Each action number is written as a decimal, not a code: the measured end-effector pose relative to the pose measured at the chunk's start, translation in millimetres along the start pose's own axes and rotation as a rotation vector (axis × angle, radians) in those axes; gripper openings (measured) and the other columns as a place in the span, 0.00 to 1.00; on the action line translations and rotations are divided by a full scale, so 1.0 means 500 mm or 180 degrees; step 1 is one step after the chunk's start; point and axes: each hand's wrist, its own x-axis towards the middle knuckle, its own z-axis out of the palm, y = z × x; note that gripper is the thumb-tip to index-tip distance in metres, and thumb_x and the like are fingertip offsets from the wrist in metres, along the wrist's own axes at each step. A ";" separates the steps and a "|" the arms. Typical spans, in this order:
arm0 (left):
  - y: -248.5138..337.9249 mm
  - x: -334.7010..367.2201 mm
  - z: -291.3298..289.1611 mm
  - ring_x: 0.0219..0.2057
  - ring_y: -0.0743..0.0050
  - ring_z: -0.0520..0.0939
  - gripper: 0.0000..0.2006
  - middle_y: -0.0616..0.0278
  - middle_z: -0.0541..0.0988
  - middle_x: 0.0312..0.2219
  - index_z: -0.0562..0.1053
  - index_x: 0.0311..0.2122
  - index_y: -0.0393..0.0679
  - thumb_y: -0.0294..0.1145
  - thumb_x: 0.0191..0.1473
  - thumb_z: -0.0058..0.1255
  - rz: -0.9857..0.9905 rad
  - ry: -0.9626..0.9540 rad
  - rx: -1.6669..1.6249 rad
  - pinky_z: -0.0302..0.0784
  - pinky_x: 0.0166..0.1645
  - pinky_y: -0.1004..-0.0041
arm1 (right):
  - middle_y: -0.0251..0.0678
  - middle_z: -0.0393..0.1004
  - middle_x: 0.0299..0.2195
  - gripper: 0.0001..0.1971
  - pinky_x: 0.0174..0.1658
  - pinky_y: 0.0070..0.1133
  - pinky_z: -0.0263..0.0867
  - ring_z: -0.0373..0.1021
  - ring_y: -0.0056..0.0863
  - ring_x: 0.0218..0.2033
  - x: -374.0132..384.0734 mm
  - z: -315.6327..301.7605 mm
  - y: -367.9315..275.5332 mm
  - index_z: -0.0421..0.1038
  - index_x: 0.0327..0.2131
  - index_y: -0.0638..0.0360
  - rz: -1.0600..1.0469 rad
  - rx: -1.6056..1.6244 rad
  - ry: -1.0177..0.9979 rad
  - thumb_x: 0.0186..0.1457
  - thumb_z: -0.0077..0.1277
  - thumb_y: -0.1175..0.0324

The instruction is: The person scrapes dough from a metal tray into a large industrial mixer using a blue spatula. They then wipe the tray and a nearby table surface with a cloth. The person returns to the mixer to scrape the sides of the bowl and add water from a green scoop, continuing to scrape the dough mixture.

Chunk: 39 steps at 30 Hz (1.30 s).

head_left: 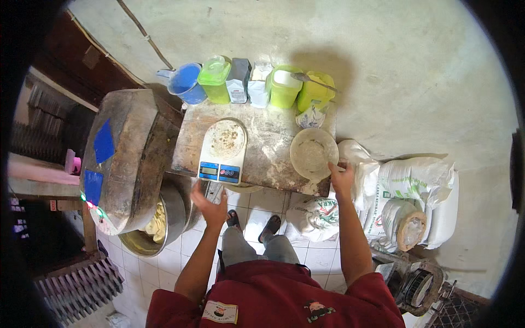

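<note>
A white kitchen scale with a blue panel and small display lies on the worn wooden table. Brown specks cover its weighing plate, which bears no container. Just off the scale's near edge is my left hand, its fingers spread and nothing in it. At the table's right side sits a shallow, cloudy plastic bowl with a pale dusty inside. My right hand grips this bowl's right rim, thumb toward the inside; the other fingers are partly hidden.
Along the wall stand a blue pitcher, green tubs, upright packets and a yellow-green tub with a spoon across it. A mixer over a metal bowl flanks the left. Sacks are piled right.
</note>
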 end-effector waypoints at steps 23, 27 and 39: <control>-0.148 0.183 -0.083 0.59 0.39 0.58 0.54 0.39 0.60 0.58 0.50 0.66 0.33 0.42 0.39 0.70 0.0386 -0.1349 -0.0365 0.49 0.64 0.45 | 0.38 0.79 0.36 0.17 0.37 0.20 0.69 0.74 0.23 0.36 -0.233 0.414 -0.354 0.74 0.44 0.64 0.1365 0.1896 -0.1126 0.60 0.56 0.59; -0.145 0.222 -0.086 0.58 0.40 0.59 0.52 0.40 0.62 0.57 0.50 0.66 0.33 0.39 0.40 0.69 0.0138 -0.1797 -0.0261 0.51 0.63 0.45 | 0.36 0.79 0.37 0.18 0.37 0.19 0.67 0.72 0.20 0.35 -0.255 0.447 -0.303 0.75 0.45 0.62 0.1168 0.1628 -0.1217 0.63 0.52 0.55; -0.253 0.334 -0.150 0.53 0.45 0.67 0.54 0.44 0.68 0.55 0.48 0.68 0.35 0.30 0.40 0.70 0.0354 -0.1243 -0.0598 0.54 0.62 0.50 | 0.37 0.76 0.27 0.20 0.29 0.21 0.70 0.73 0.23 0.26 -0.295 0.655 -0.429 0.73 0.39 0.67 0.0647 0.0974 -0.1004 0.62 0.53 0.54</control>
